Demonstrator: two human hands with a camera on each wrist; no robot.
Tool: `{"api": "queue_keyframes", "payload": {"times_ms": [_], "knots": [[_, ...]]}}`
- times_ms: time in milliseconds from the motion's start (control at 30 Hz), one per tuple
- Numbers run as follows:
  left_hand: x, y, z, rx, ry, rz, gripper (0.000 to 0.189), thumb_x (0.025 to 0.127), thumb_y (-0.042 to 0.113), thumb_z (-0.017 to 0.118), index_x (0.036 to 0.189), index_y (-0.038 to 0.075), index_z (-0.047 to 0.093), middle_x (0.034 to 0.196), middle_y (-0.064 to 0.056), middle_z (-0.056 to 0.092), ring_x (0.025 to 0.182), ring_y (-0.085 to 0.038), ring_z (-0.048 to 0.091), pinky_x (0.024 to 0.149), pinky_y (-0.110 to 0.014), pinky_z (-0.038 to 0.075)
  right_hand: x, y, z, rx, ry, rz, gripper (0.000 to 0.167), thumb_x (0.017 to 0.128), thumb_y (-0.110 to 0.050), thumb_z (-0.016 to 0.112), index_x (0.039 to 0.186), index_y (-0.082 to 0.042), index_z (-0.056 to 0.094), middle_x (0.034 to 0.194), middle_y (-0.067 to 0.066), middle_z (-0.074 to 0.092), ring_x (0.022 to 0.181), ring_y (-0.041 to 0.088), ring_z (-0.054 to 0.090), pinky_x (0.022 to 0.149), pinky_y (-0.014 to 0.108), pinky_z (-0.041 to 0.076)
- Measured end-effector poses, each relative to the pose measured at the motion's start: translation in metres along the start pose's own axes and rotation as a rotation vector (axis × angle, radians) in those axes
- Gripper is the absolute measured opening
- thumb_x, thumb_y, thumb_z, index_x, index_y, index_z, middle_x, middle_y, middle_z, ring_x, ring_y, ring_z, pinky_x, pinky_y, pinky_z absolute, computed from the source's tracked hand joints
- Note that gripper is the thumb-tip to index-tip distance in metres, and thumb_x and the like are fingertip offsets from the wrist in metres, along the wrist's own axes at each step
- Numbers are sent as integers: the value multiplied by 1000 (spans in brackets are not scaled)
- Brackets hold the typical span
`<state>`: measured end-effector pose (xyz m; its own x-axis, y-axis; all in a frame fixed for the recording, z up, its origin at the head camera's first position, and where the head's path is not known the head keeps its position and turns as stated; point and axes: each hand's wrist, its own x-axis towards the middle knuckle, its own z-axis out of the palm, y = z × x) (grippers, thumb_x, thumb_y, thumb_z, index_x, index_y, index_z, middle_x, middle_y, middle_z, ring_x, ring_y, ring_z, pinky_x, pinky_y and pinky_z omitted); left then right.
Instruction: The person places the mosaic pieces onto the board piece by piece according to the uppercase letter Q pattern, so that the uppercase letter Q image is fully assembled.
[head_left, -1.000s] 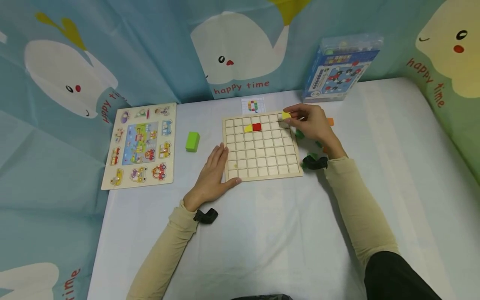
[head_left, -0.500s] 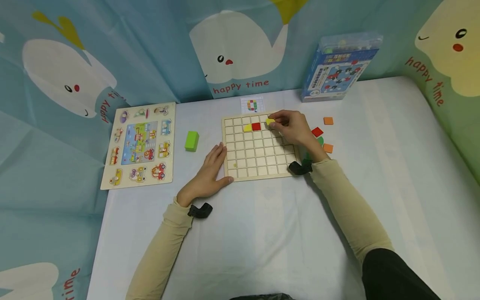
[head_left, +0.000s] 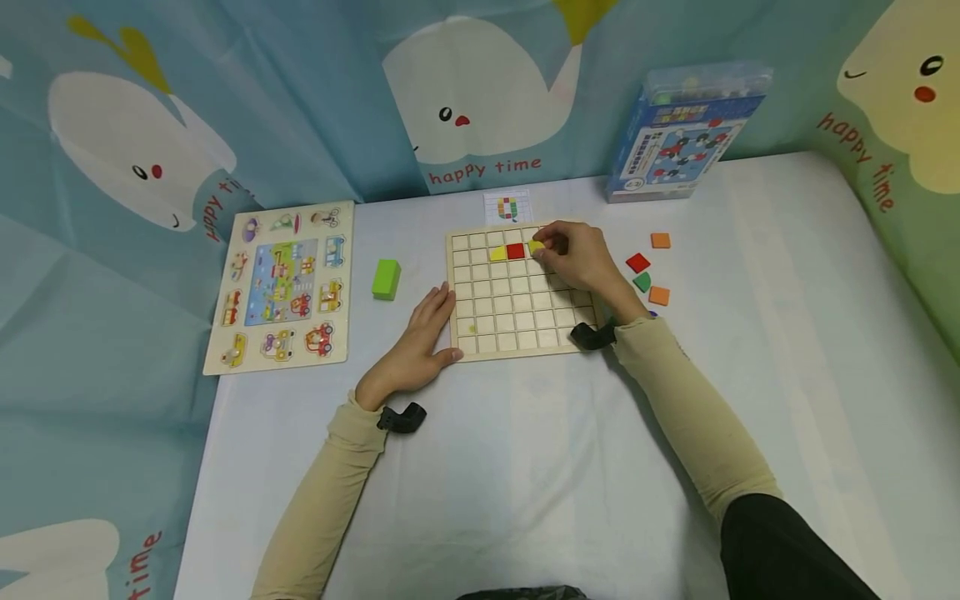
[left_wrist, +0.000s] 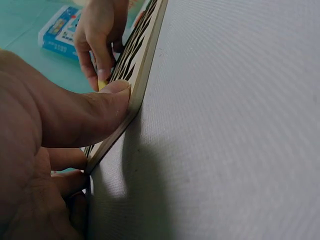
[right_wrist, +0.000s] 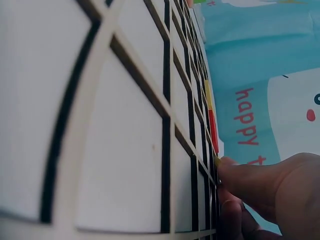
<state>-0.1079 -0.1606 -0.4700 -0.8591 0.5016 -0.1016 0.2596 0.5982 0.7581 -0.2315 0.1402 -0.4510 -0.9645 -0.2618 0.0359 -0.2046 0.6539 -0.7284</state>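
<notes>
My right hand (head_left: 581,257) pinches a small yellow tile (head_left: 536,247) between thumb and fingertips, right at the upper part of a wooden grid board (head_left: 517,312). To the left of that tile, a red square tile (head_left: 515,251) and a yellow quarter-round-looking tile (head_left: 498,253) lie side by side in cells. My left hand (head_left: 415,346) rests along the board's left edge, fingers straight. In the left wrist view its thumb (left_wrist: 95,110) presses on the board's rim at the corner. Fingertips partly cover the pinched tile in the right wrist view.
Right of the board lie loose tiles, among them a red one (head_left: 638,262), a green one (head_left: 642,282) and two orange ones (head_left: 660,241). A pattern card (head_left: 507,207) sits behind the board. A green block (head_left: 386,279), a picture puzzle (head_left: 339,333) and a blue box (head_left: 682,142) stand around.
My right hand has carried the yellow tile leftward from the board's top right corner to beside the red tile. Loose tiles at right have come into view. The left hand has barely shifted.
</notes>
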Motion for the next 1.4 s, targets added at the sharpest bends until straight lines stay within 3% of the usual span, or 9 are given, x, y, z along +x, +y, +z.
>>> {"api": "queue_keyframes", "payload": {"times_ms": [633, 900, 1000, 1133, 1267, 1400], "knots": [[1, -1, 1, -2, 12, 15, 89, 100, 10, 71, 167, -7, 15, 178, -20, 3, 165, -38, -3, 131, -59, 9, 0, 2, -2, -28, -11, 6, 23, 96, -11, 77, 116, 1, 75, 100, 19, 69, 90, 31, 65, 83, 39, 48], [3, -1, 2, 6, 115, -4, 90, 92, 12, 82, 165, -2, 31, 174, -17, 21, 162, -37, 13, 129, -56, 21, 1, 3, -4, -41, -25, -5, 28, 95, -13, 79, 120, 0, 74, 101, 19, 68, 91, 32, 65, 83, 40, 48], [5, -3, 2, 37, 164, -28, 90, 88, 16, 88, 163, 3, 39, 165, -18, 31, 152, -36, 24, 124, -53, 29, 2, 5, -6, -36, -37, -8, 29, 95, -13, 79, 121, 0, 74, 102, 19, 68, 92, 31, 65, 84, 39, 48], [5, -3, 1, 46, 202, -63, 91, 83, 19, 92, 161, 8, 45, 135, -16, 43, 124, -32, 34, 108, -45, 36, 3, 7, -10, -6, -62, -15, 29, 97, -14, 77, 122, -1, 74, 104, 18, 69, 92, 30, 63, 84, 35, 48], [4, -5, -1, 48, 199, -65, 90, 84, 20, 92, 161, 9, 45, 108, -11, 44, 103, -26, 34, 93, -38, 33, 0, 9, -18, 21, -69, -21, 26, 100, -14, 73, 124, -4, 75, 105, 17, 70, 92, 28, 63, 82, 31, 47], [2, -7, -2, 53, 187, -51, 87, 87, 19, 88, 161, 8, 44, 100, -9, 45, 98, -23, 35, 88, -35, 30, -7, 14, -34, 10, -49, -10, 28, 102, -15, 71, 126, -4, 75, 107, 18, 71, 94, 30, 65, 79, 29, 47]]}}
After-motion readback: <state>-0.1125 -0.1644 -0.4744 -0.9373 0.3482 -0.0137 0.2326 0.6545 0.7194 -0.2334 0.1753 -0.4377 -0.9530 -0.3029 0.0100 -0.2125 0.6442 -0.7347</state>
